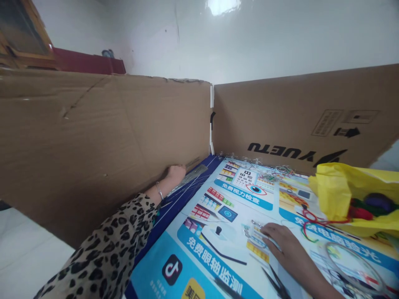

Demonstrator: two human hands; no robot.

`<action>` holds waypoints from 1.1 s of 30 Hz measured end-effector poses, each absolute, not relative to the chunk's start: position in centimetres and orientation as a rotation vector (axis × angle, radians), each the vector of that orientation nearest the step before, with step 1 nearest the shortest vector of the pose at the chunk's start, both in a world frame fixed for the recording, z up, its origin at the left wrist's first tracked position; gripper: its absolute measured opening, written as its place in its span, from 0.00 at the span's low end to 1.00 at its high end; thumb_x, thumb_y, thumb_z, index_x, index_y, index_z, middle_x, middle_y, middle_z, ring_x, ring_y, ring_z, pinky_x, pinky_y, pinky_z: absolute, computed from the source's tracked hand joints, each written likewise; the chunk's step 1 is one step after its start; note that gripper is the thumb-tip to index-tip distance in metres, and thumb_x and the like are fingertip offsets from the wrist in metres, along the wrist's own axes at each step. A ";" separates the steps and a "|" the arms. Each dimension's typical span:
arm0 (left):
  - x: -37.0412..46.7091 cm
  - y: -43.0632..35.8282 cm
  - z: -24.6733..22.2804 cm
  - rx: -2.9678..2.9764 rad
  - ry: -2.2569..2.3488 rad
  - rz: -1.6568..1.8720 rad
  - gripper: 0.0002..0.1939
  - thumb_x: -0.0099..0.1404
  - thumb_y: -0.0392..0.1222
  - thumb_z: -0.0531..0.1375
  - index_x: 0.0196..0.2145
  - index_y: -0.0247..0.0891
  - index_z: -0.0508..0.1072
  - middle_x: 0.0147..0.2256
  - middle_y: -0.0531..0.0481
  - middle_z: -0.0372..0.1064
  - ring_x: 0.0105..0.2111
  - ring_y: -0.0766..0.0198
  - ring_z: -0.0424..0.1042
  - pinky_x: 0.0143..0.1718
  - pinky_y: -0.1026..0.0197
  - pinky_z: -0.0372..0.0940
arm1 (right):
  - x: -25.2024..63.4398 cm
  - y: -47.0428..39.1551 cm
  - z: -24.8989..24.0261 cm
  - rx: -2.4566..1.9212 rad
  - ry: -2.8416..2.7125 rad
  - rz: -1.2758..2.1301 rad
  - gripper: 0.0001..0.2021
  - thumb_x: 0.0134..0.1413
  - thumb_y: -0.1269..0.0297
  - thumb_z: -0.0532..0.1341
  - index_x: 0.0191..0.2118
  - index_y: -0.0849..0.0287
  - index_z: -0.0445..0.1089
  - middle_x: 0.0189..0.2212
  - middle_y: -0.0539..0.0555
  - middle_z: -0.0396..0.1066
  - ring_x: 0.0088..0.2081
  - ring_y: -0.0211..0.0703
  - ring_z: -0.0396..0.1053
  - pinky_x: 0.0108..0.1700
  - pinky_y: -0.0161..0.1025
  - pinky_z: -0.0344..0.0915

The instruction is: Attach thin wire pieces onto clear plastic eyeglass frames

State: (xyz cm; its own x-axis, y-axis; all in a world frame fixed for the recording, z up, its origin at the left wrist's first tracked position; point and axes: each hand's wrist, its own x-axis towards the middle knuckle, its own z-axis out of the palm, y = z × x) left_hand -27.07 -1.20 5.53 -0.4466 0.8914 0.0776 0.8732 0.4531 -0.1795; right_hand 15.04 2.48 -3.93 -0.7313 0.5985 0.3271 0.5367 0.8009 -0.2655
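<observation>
Against the left cardboard wall (162, 124), my left hand (176, 173) rests closed beside some thin clear strips (195, 172) on the blue edge; what it holds, if anything, is hidden. My right hand (285, 245) lies palm down over the printed sheet (230, 228), its fingers bent near small clear and metallic pieces (257, 234). Whether those fingers hold a piece is too small to tell. Just below this hand are dark pointed pliers or scissors (276, 282). Another dark tool (227, 287) lies blurred at the bottom edge.
A yellow bag (339, 191) with coloured yarn (361, 209) stands at the right. Red cord (314, 220) trails from it. Nearer is a round hoop (330, 253). Tangled threads (280, 171) lie along the right cardboard wall (280, 116).
</observation>
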 end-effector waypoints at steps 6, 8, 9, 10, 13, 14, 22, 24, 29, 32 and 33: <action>-27.8 -2.0 4.7 -1.609 -2.697 0.183 0.17 0.63 0.43 0.55 0.48 0.34 0.64 0.46 0.43 0.64 0.42 0.59 0.67 0.41 0.51 0.65 | 15.0 2.5 -4.1 -0.857 -2.584 0.223 0.16 0.56 0.55 0.51 0.41 0.56 0.71 0.42 0.57 0.70 0.45 0.49 0.66 0.48 0.48 0.62; -28.3 -2.1 4.8 -1.612 -2.740 0.121 0.16 0.63 0.43 0.54 0.48 0.34 0.65 0.46 0.43 0.64 0.42 0.59 0.67 0.41 0.52 0.65 | 15.1 2.5 -4.1 -0.869 -2.584 0.227 0.16 0.56 0.55 0.51 0.41 0.56 0.71 0.42 0.57 0.70 0.45 0.49 0.65 0.49 0.48 0.62; -28.6 -2.2 4.9 -1.615 -2.754 0.075 0.16 0.63 0.43 0.54 0.48 0.35 0.65 0.46 0.43 0.64 0.42 0.59 0.67 0.41 0.52 0.65 | 15.1 2.5 -4.1 -0.872 -2.588 0.229 0.16 0.56 0.55 0.51 0.41 0.56 0.71 0.42 0.57 0.70 0.45 0.49 0.65 0.48 0.48 0.62; -28.9 -2.2 5.1 -1.619 -2.763 0.021 0.16 0.63 0.43 0.54 0.48 0.36 0.65 0.47 0.44 0.64 0.42 0.59 0.67 0.41 0.52 0.65 | 15.1 2.5 -4.1 -0.874 -2.592 0.232 0.16 0.56 0.55 0.51 0.41 0.56 0.71 0.42 0.57 0.70 0.45 0.49 0.65 0.49 0.48 0.62; -29.8 -2.2 5.6 -1.642 -2.757 -0.190 0.15 0.63 0.43 0.54 0.47 0.37 0.65 0.47 0.44 0.64 0.42 0.60 0.67 0.41 0.53 0.65 | 15.2 2.5 -4.0 -0.876 -2.601 0.238 0.16 0.56 0.55 0.51 0.41 0.56 0.71 0.43 0.57 0.69 0.46 0.49 0.65 0.49 0.49 0.61; -30.0 -2.2 5.8 -1.650 -2.747 -0.272 0.15 0.63 0.43 0.54 0.47 0.37 0.65 0.47 0.44 0.64 0.42 0.60 0.67 0.41 0.53 0.65 | 15.2 2.5 -4.0 -0.874 -2.598 0.237 0.16 0.56 0.55 0.51 0.42 0.55 0.70 0.43 0.57 0.69 0.46 0.49 0.65 0.49 0.49 0.61; -30.2 -1.1 6.2 -1.690 -2.530 -1.083 0.06 0.62 0.40 0.54 0.32 0.35 0.68 0.33 0.49 0.70 0.37 0.63 0.69 0.41 0.58 0.63 | 15.1 2.5 -4.1 -0.867 -2.585 0.228 0.15 0.55 0.56 0.52 0.41 0.55 0.71 0.42 0.57 0.70 0.45 0.49 0.65 0.48 0.48 0.62; -29.7 -0.9 5.9 -1.680 -2.453 -1.319 0.06 0.61 0.39 0.52 0.30 0.36 0.66 0.31 0.50 0.71 0.35 0.64 0.70 0.39 0.61 0.63 | 15.1 2.5 -4.2 -0.869 -2.590 0.231 0.15 0.55 0.56 0.52 0.41 0.56 0.71 0.42 0.57 0.69 0.45 0.49 0.65 0.49 0.48 0.62; -28.1 -1.4 3.9 -1.632 -2.290 -1.806 0.06 0.62 0.41 0.48 0.31 0.37 0.61 0.34 0.47 0.72 0.33 0.66 0.72 0.36 0.63 0.64 | 15.1 2.5 -4.2 -0.880 -2.594 0.249 0.15 0.56 0.56 0.52 0.42 0.56 0.70 0.43 0.57 0.69 0.46 0.49 0.65 0.49 0.49 0.61; -27.1 -1.8 2.2 -1.598 -2.259 -1.980 0.06 0.63 0.41 0.48 0.30 0.37 0.59 0.33 0.46 0.72 0.33 0.66 0.73 0.36 0.62 0.65 | 15.1 2.5 -4.2 -0.890 -2.588 0.244 0.15 0.55 0.55 0.52 0.41 0.56 0.71 0.43 0.57 0.69 0.46 0.49 0.65 0.49 0.49 0.61; -26.8 -1.9 1.7 -1.590 -2.261 -2.022 0.06 0.62 0.40 0.48 0.29 0.37 0.59 0.32 0.46 0.72 0.32 0.66 0.73 0.36 0.62 0.65 | 15.1 2.5 -4.1 -0.889 -2.587 0.242 0.15 0.55 0.55 0.52 0.41 0.56 0.71 0.42 0.57 0.69 0.46 0.49 0.65 0.49 0.49 0.61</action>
State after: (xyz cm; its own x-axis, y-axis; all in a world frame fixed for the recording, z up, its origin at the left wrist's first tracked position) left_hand -26.85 -1.89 1.70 -0.5376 0.7657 0.3531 0.4360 -0.1060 0.8937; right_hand 15.08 2.52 -4.14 -0.7215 0.6201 0.3081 0.5523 0.7837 -0.2841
